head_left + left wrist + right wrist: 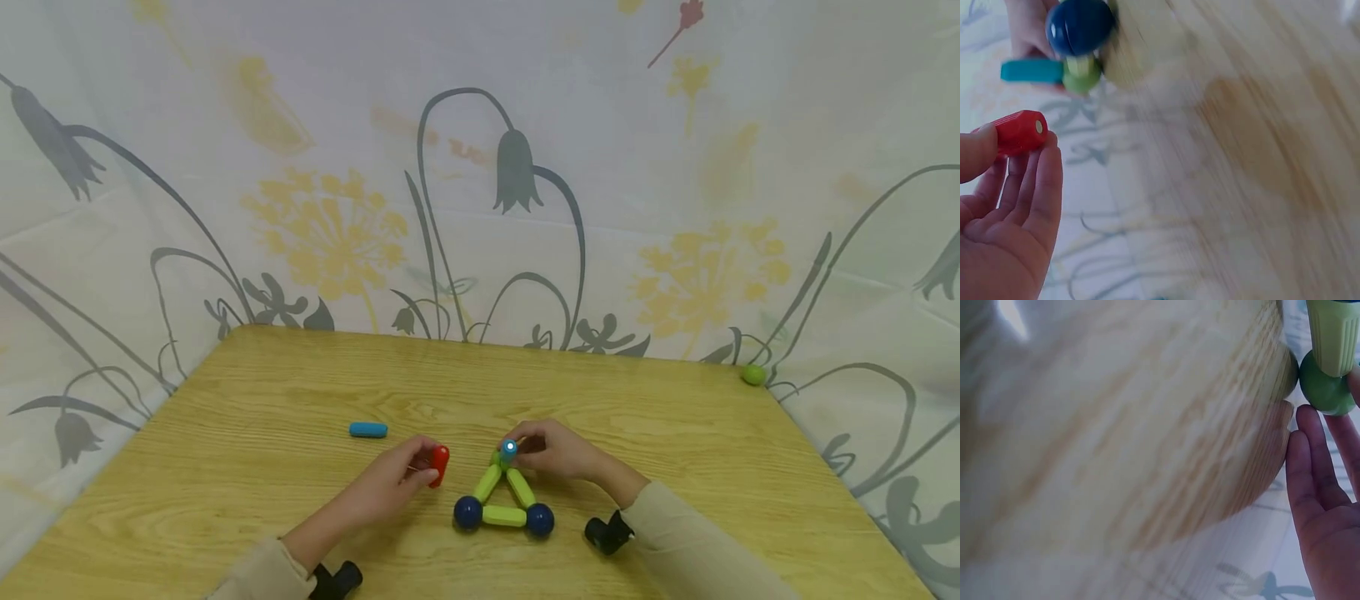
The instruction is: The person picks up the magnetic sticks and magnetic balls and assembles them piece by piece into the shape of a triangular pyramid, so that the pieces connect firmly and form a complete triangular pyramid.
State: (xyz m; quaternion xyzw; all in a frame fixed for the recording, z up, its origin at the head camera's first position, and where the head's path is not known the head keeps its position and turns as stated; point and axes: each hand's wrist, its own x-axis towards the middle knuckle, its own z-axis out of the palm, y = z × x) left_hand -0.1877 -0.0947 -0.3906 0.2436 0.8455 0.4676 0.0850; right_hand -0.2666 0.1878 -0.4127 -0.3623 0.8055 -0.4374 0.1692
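Observation:
My left hand [384, 485] pinches a red magnetic rod [439, 465] between thumb and fingers, just left of a triangle on the table. Yellow-green rods [504, 517] form the triangle's sides. Two navy balls [468, 512] sit at its near corners, and a green ball [1325, 390] is at the far one. From that green ball a blue rod [509, 452] stands up. My right hand [564, 451] holds the green ball, with thumb and fingertips around it; the blue rod partly hides this grip in the head view.
Another blue rod [368, 430] lies on the wooden table [645, 400], beyond my left hand. A small green round object [753, 375] is at the back right corner. Black wrist devices [609, 533] sit by both sleeves. A patterned curtain [480, 250] hangs behind the table.

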